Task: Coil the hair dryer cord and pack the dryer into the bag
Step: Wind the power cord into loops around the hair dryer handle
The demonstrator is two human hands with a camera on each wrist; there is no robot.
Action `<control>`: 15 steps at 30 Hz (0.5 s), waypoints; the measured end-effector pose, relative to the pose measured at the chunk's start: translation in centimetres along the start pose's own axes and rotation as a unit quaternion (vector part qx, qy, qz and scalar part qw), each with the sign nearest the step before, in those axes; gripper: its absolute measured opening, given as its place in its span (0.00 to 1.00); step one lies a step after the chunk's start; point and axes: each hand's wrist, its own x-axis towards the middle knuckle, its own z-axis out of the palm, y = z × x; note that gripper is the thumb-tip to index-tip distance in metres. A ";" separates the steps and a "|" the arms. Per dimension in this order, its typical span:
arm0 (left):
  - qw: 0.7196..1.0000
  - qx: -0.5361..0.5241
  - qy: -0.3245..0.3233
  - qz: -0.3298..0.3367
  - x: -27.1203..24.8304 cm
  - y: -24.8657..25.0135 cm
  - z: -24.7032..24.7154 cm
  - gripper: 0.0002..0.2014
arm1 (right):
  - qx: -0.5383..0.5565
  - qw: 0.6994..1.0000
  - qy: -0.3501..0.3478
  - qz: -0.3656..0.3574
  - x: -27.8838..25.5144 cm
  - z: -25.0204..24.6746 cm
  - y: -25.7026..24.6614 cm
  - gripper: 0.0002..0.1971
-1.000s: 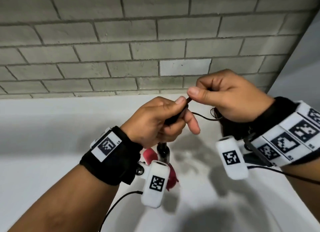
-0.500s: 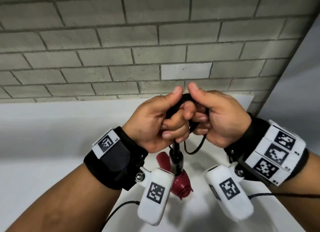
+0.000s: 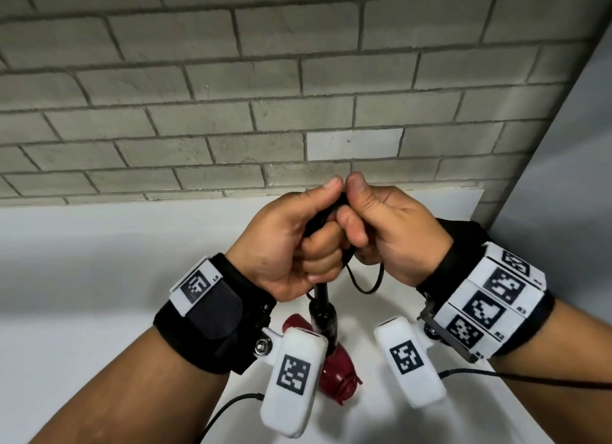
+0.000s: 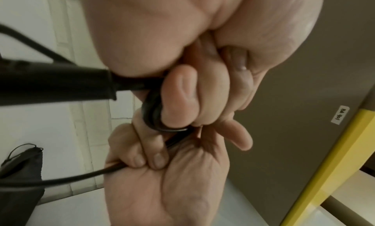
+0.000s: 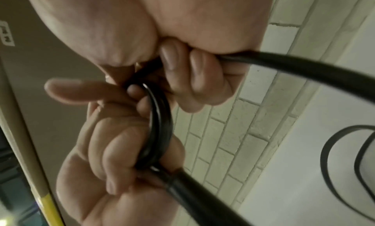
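The left hand [image 3: 291, 244] is curled round coiled loops of the thin, glossy black cord [image 3: 364, 286], from which the hair dryer [image 3: 334, 364], dark red with a black handle, is hung above the white tabletop [image 3: 82, 278]. A slack loop is left between the fists. The cord is also gripped in the right hand [image 3: 394, 234], pressed against the left.
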 end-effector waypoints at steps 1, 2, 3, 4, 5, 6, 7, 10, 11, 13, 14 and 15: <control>1.000 0.005 0.007 0.003 0.0 -0.1 0.1 0.27 | 0.003 1.000 -0.006 0.010 0.1 -0.1 0.1 0.31; 1.000 0.006 0.015 0.008 0.0 -0.2 0.1 0.27 | 0.014 1.000 -0.009 0.022 0.1 -0.1 0.2 0.31; 1.000 0.004 0.021 0.015 0.1 -0.2 0.1 0.27 | 0.018 0.999 -0.007 0.031 0.1 -0.1 0.2 0.30; 0.999 -0.001 0.025 0.021 0.1 -0.2 0.1 0.27 | 0.010 0.999 0.004 0.036 0.1 0.1 0.3 0.29; 0.999 -0.008 0.027 0.027 0.1 -0.2 0.0 0.27 | -0.012 0.999 0.022 0.030 0.1 0.3 0.5 0.26; 0.999 -0.017 0.028 0.032 0.0 0.0 0.0 0.27 | -0.043 0.998 0.045 0.010 0.1 0.3 1.2 0.24; 0.999 -0.026 0.028 0.037 0.0 0.1 -0.1 0.28 | -0.079 0.995 0.064 -0.013 0.2 0.2 2.1 0.22; 0.996 -0.047 0.033 0.062 0.0 0.8 0.3 0.30 | -0.235 0.969 0.070 -0.018 0.0 0.0 4.2 0.14; 0.995 -0.053 0.040 0.074 0.2 1.0 0.4 0.31 | -0.306 0.950 0.054 -0.001 -0.3 -0.1 4.4 0.12; 0.990 -0.056 0.075 0.103 0.6 1.1 0.3 0.31 | -0.428 0.903 0.013 0.027 -0.9 -0.2 4.2 0.07; 0.987 -0.050 0.100 0.117 0.8 1.1 0.1 0.31 | -0.463 0.886 -0.003 0.026 -1.2 -0.2 3.9 0.05; 0.982 -0.042 0.127 0.132 1.0 1.0 -0.2 0.30 | -0.484 0.875 -0.021 0.021 -1.5 -0.1 3.4 0.04</control>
